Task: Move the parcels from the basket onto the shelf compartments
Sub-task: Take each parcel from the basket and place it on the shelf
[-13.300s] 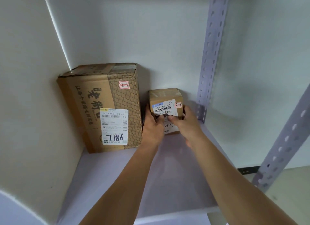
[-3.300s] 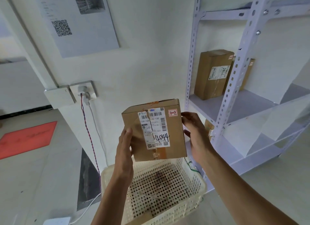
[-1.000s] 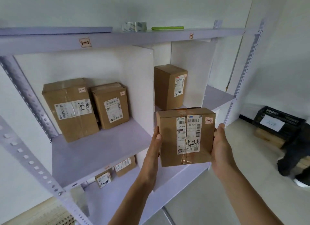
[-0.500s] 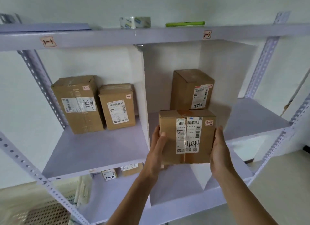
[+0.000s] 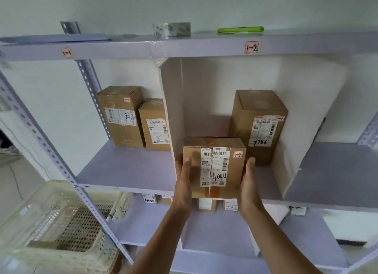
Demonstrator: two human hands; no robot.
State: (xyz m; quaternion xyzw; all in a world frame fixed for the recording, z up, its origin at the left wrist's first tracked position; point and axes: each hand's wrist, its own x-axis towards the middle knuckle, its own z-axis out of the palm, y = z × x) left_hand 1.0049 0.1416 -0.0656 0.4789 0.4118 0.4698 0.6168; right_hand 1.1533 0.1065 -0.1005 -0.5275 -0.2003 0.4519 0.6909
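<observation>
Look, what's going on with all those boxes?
A person holds a small box between the left hand and right hand, at the front of the shelf compartment tagged 1-2. A tall box stands at the back there. The basket sits down to the left.

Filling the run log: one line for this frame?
step: box held at front of compartment 1-2 | left hand: holds box | right hand: holds box | behind: taller box | basket: lower left
</observation>
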